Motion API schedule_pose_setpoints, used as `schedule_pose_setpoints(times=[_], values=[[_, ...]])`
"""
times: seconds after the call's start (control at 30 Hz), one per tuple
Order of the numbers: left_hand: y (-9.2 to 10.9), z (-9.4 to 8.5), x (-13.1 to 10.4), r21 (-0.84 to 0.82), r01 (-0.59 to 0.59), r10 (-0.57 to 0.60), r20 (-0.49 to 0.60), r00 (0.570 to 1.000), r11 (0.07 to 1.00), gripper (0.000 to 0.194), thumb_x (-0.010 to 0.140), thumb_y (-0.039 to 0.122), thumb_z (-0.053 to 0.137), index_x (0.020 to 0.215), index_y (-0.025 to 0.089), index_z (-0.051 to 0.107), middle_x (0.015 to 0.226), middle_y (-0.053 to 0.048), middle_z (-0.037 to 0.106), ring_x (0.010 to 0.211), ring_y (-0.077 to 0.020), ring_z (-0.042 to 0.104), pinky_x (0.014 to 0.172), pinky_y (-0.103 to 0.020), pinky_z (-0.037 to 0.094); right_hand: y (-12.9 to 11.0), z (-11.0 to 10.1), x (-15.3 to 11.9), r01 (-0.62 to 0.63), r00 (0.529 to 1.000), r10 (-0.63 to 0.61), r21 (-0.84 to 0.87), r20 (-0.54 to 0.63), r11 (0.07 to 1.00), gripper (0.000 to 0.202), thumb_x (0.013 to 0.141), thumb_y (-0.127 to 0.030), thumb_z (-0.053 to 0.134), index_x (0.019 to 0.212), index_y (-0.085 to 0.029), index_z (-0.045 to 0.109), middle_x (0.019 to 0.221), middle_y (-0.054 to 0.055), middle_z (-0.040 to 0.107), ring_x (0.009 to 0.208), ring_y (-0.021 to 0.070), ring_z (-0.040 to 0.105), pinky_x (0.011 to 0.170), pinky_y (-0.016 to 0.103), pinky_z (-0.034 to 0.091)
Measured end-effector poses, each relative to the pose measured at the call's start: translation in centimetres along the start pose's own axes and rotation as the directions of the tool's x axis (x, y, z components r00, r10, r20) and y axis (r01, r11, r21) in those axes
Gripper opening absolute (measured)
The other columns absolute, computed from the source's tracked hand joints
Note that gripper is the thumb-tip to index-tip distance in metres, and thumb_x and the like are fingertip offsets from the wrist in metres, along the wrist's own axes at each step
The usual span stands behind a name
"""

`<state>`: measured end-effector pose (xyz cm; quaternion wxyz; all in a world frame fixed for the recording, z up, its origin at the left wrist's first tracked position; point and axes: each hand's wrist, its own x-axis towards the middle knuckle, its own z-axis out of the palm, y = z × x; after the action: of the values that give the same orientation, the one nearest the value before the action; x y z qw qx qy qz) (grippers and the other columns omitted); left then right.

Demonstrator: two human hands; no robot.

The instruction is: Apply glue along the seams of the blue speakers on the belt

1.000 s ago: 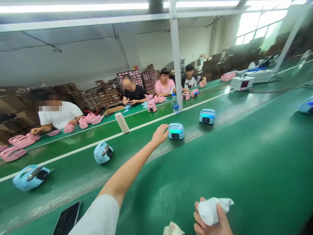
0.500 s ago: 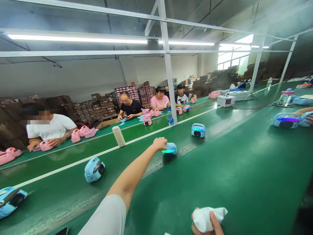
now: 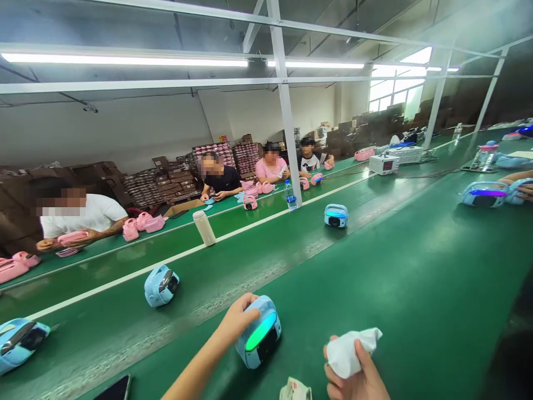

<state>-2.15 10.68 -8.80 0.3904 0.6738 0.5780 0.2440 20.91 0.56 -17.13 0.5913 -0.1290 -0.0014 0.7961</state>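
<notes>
Blue device (image 3: 266, 338), with a glowing green strip and a dark front, hangs tilted over the green table in front of me. My left hand (image 3: 241, 319) is closed round its top handle. To the right, my right hand (image 3: 358, 371) grips a crumpled white cloth (image 3: 346, 353) between thumb and fingers. Below and between the hands lies a small pale packet (image 3: 295, 390). A phone (image 3: 114, 389) rests at the bottom left.
More blue devices stand on the belt (image 3: 291, 253), one lit (image 3: 336, 215) and one unlit (image 3: 161, 286). A beige tumbler (image 3: 204, 228), a water bottle (image 3: 289, 194) and a white box (image 3: 383, 164) stand farther back. Several people sit opposite; another person's hand shows at right.
My left hand has drawn the green-lit device off the belt, towards me and down. My right hand with the cloth has risen slightly. Opposite, the white-shirted person has lifted a pink item.
</notes>
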Motion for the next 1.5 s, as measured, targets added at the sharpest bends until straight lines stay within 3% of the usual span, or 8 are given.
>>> schedule_pose_setpoints(times=[0.27, 0.37, 0.53, 0.73, 0.9, 1.1, 1.23, 1.5], values=[[-4.0, 0.7, -3.7, -0.211, -0.134, 0.135, -0.008, 0.991, 0.968, 0.075, 0.054, 0.068, 0.069, 0.112, 0.021, 0.064, 0.125, -0.013, 0.061, 0.121, -0.0363, 0.049, 0.103, -0.044, 0.037, -2.5, 7.4, -1.6, -0.033, 0.999, 0.036, 0.139, -0.017, 0.990, 0.042, 0.057, -0.034, 0.087, 0.084, -0.009, 0.066, 0.074, 0.005, 0.069, 0.048, 0.0061, 0.051, 0.039, 0.014, 0.041], [-5.7, 1.8, -3.5, -0.251, -0.181, 0.157, -0.114, 0.981, 0.951, 0.071, 0.049, 0.064, 0.074, 0.104, 0.020, 0.067, 0.126, -0.014, 0.060, 0.126, -0.0380, 0.042, 0.109, -0.048, 0.027, -3.0, 9.9, -2.1, -0.056, 0.997, 0.066, 0.189, -0.046, 0.980, 0.045, 0.053, -0.030, 0.089, 0.085, -0.011, 0.064, 0.076, 0.002, 0.068, 0.052, 0.0053, 0.055, 0.041, 0.011, 0.044], [-6.9, 3.4, -2.5, -0.308, -0.256, 0.150, -0.330, 0.932, 0.916, 0.068, 0.059, 0.074, 0.060, 0.097, 0.017, 0.065, 0.103, -0.014, 0.070, 0.105, -0.0329, 0.059, 0.101, -0.048, 0.036, -2.3, 11.5, -3.0, -0.138, 0.989, 0.145, 0.217, -0.018, 0.966, 0.043, 0.053, -0.027, 0.088, 0.084, -0.012, 0.063, 0.076, -0.001, 0.067, 0.052, 0.0036, 0.056, 0.042, 0.009, 0.045], [-3.8, 3.7, -2.0, -0.416, -0.319, 0.135, -0.413, 0.901, 0.852, 0.053, 0.062, 0.067, 0.063, 0.077, 0.017, 0.069, 0.092, -0.012, 0.073, 0.099, -0.0318, 0.062, 0.094, -0.043, 0.041, -1.9, 11.8, -3.3, -0.161, 0.986, 0.155, 0.094, 0.069, 0.983, 0.037, 0.065, -0.036, 0.082, 0.088, -0.014, 0.063, 0.077, -0.002, 0.067, 0.054, 0.0027, 0.056, 0.045, 0.009, 0.046], [2.4, 3.1, -4.4, -0.601, -0.367, 0.110, -0.419, 0.901, 0.710, 0.055, 0.074, 0.067, 0.050, 0.077, 0.016, 0.068, 0.103, -0.011, 0.071, 0.105, -0.0319, 0.061, 0.093, -0.046, 0.046, -1.4, 11.9, -4.2, 0.131, 0.991, -0.130, -0.216, 0.019, 0.968, 0.040, 0.063, -0.048, 0.080, 0.087, -0.020, 0.065, 0.072, -0.004, 0.064, 0.049, 0.0047, 0.052, 0.041, 0.012, 0.042], [7.1, 2.3, -8.1, -0.923, -0.179, 0.066, -0.167, 0.984, 0.341, 0.047, 0.079, 0.060, 0.051, 0.071, 0.019, 0.071, 0.097, -0.006, 0.073, 0.094, -0.0311, 0.067, 0.083, -0.049, 0.052, -1.0, 12.1, -5.7, 0.596, 0.768, -0.592, -0.612, 0.245, 0.519, 0.047, 0.062, -0.066, 0.072, 0.080, -0.022, 0.068, 0.073, -0.001, 0.063, 0.059, 0.0127, 0.054, 0.045, 0.020, 0.044], [7.7, 2.4, -9.0, -0.945, -0.079, -0.002, -0.084, 0.996, 0.317, 0.048, 0.078, 0.061, 0.050, 0.068, 0.018, 0.068, 0.092, -0.006, 0.073, 0.083, -0.0317, 0.069, 0.076, -0.051, 0.055, -0.6, 12.6, -6.3, 0.720, 0.595, -0.684, -0.658, 0.423, 0.219, 0.040, 0.065, -0.065, 0.070, 0.080, -0.028, 0.067, 0.069, -0.002, 0.063, 0.063, 0.0164, 0.054, 0.049, 0.024, 0.045], [8.3, 2.5, -9.4, -0.952, -0.082, 0.005, -0.085, 0.996, 0.295, 0.048, 0.081, 0.060, 0.046, 0.069, 0.019, 0.068, 0.092, -0.005, 0.072, 0.083, -0.0299, 0.069, 0.078, -0.051, 0.054, 0.2, 13.3, -6.9, 0.731, 0.541, -0.690, -0.675, 0.482, 0.101, 0.036, 0.073, -0.063, 0.065, 0.082, -0.029, 0.064, 0.070, -0.004, 0.062, 0.059, 0.0153, 0.053, 0.051, 0.025, 0.045]])
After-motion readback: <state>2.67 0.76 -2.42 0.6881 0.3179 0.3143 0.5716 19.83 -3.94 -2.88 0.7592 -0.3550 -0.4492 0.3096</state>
